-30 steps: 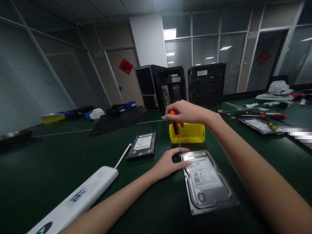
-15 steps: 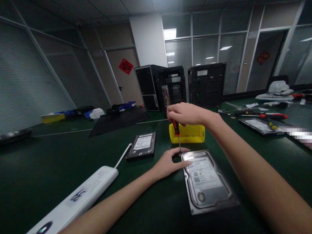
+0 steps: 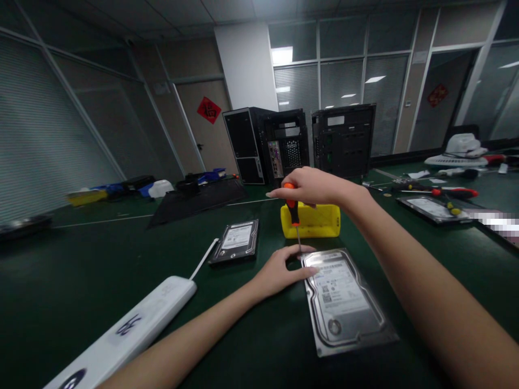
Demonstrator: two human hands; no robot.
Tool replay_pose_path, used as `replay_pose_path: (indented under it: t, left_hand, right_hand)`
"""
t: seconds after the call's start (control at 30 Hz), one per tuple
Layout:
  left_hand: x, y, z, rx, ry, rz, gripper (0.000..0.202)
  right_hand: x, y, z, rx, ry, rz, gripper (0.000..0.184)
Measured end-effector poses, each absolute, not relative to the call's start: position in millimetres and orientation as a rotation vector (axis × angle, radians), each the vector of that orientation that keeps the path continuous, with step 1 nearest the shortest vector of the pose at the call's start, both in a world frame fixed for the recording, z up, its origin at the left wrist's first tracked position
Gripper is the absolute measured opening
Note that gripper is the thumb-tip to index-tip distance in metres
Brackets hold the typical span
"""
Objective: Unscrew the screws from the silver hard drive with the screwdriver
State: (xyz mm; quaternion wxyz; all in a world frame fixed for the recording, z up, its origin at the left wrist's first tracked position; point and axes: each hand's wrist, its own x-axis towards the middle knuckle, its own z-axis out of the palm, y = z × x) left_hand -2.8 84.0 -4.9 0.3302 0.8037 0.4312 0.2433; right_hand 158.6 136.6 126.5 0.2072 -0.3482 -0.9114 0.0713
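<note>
- Gripping the screwdriver (image 3: 292, 209) with the right hand (image 3: 310, 186), palm down and curled partly closed over the top of the handle, with one finger sticking out past it
- Standing the shaft nearly upright, pointing the tip at the far left corner of the drive (image 3: 344, 302)
- Steadying that same corner with the left hand (image 3: 279, 267), curved half open, resting the thumb on the label side and reaching with a finger along the far edge beside the shaft
- Hiding the left hand's lower fingers from view, so not showing the full hold
- Working on the drive flat and label up on the counter (image 3: 235, 346), just nearer than the yellow bin (image 3: 310, 222)
- Appearing, by judgement, to be midway through work at this one corner: placing of the tool looking done, turning looking unfinished
- Leaving the top cover on and the label whole, hence probably being early with this drive
- Not showing clearly any screw under the tip, being too small and partly covered by fingers
- Leaving the second drive (image 3: 237, 240) apart to the left, near the white bar (image 3: 133, 329), and the third drive (image 3: 432, 208) at far right among tools, both out of hand
</note>
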Motion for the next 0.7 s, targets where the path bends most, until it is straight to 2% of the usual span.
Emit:
replay_pose_path:
  t: [0.13,0.33,0.53,0.7]
  left_hand:
    - [-2.6,83.8,-4.4,2.094,1.132,0.636,0.046]
    - [-2.6,83.3,-3.1,2.088,1.137,0.621,0.047]
    - [-3.5,84.4,-4.9,2.084,1.126,0.633,0.047]
    - [-4.0,84.9,-6.8,2.086,1.119,0.642,0.048]
  right_hand:
    - [158.9,137.7,124.5,-0.954,-2.523,0.267,0.054]
    - [157.9,140.9,120.6,-0.814,-2.556,0.323,0.035]
    - [158.0,139.1,120.2,-0.881,-2.536,0.167,0.04]
    - [159.6,138.8,120.2,-0.864,-2.579,0.242,0.025]
